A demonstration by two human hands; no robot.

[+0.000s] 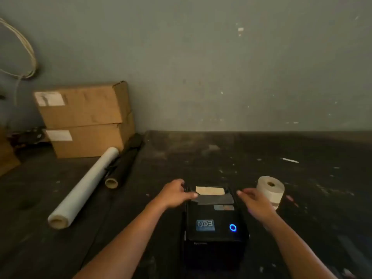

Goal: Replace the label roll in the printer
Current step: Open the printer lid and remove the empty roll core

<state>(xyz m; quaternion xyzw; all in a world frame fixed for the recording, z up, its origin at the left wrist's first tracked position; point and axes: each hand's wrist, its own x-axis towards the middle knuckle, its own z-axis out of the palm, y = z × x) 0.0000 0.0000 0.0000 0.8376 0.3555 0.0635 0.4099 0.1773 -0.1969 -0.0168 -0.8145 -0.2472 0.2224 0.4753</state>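
Observation:
A black label printer (216,224) stands on the dark table right in front of me, with a blue ring light lit on its top. A pale strip of label paper (210,190) shows at its far end. My left hand (175,193) grips the printer's far left corner, thumb laid on the grey lid. My right hand (255,204) hovers by the far right corner with fingers apart, holding nothing; whether it touches the printer I cannot tell. A pale label roll (270,189) stands upright just right of the printer, partly hidden behind my right hand.
A roll of clear film (84,188) and a dark roll (122,164) lie slanted on the table's left. Two stacked cardboard boxes (84,117) sit at the back left against the grey wall. A small white scrap (289,160) lies at the far right.

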